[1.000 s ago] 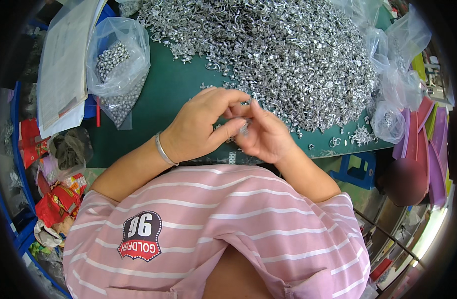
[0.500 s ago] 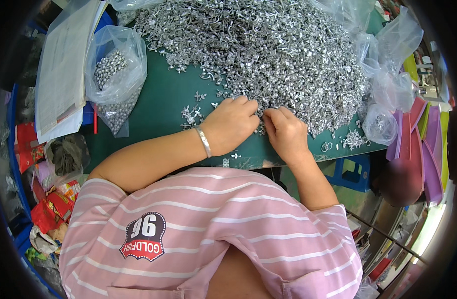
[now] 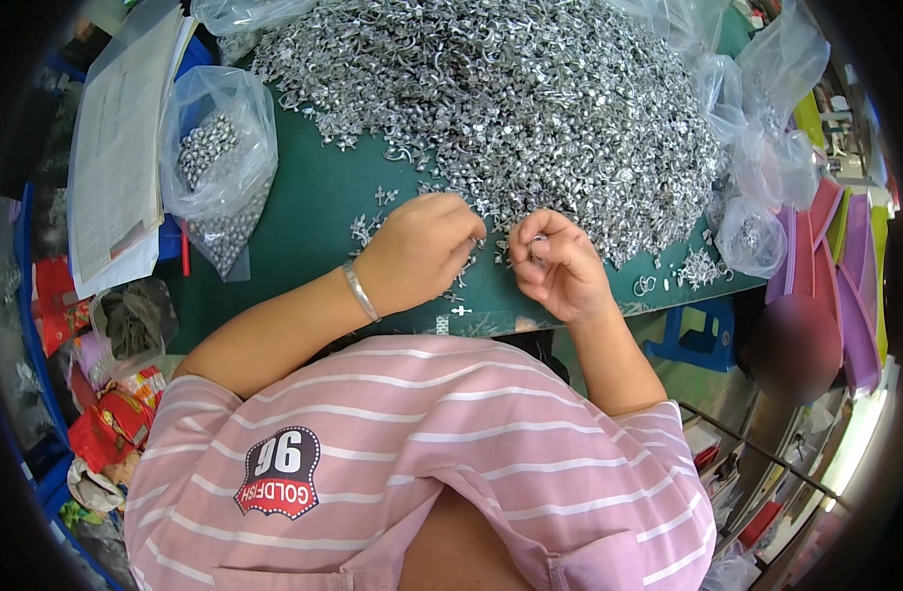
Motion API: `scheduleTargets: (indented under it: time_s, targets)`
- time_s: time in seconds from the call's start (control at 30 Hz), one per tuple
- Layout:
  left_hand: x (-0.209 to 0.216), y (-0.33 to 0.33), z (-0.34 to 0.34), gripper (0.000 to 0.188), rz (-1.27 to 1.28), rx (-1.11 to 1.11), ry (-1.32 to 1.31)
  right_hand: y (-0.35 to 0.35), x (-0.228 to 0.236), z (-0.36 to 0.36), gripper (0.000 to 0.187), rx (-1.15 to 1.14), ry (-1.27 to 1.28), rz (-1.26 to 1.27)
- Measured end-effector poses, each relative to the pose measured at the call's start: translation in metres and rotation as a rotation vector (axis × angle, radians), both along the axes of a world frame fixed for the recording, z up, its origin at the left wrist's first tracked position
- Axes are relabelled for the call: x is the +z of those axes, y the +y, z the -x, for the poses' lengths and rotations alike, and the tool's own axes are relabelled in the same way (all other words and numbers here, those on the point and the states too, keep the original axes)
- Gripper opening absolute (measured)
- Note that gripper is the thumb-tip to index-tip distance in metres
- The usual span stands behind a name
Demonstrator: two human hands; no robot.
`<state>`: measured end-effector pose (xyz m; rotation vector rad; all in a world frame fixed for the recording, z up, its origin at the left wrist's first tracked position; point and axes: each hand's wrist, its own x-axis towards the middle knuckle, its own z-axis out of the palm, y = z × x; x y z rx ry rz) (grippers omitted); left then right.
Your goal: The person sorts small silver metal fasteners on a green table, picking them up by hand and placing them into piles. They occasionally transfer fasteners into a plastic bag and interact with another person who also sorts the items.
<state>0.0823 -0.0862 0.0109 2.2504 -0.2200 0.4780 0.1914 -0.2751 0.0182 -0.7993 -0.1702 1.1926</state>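
Observation:
A large heap of small silver metal charms [image 3: 530, 118] covers the far side of the green table. At its near edge my left hand [image 3: 422, 248], with a silver bangle on the wrist, is closed with its fingers curled down; what they hold, if anything, is mostly hidden. Just to the right, my right hand [image 3: 562, 264] is turned partly palm-up and pinches a small silver metal piece [image 3: 538, 248] between thumb and fingers. Cross-shaped charms [image 3: 385, 196] lie apart from the heap beyond my left wrist, and a single small cross [image 3: 461, 311] lies near the table's front edge.
A clear plastic bag of silver beads [image 3: 220, 202] stands on the left beside papers [image 3: 116, 148]. A small pile of silver pieces [image 3: 702, 268] and clear bags [image 3: 752, 236] lie at the right. Below the table's right side is a blue stool [image 3: 693, 335].
My hands have drawn apart and back from the heap's edge. The right hand has turned its palm upward, showing the silver piece in its fingers; the left has shifted slightly left.

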Motion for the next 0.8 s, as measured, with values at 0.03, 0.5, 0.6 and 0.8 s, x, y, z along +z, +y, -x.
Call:
scheduleTargets:
  time_s: [0.03, 0.5, 0.6, 0.8]
  targets:
    - [0.004, 0.001, 0.001, 0.024, 0.072, 0.027, -0.017, 0.004, -0.001, 0.003, 0.014, 0.007, -0.013, -0.010]
    - [-0.006, 0.029, 0.018, 0.027, -0.279, 0.087, 0.033, 0.001, 0.037, -0.028, 0.014, -0.333, -1.960, 0.824]
    - [0.002, 0.040, 0.027, 0.018, -0.266, 0.121, 0.088, -0.004, 0.041, -0.031, 0.017, -0.213, -2.105, 0.980]
    - [0.012, 0.052, 0.046, 0.014, -0.193, 0.035, 0.174, -0.007, 0.042, -0.042, 0.016, -0.083, -2.321, 0.888]
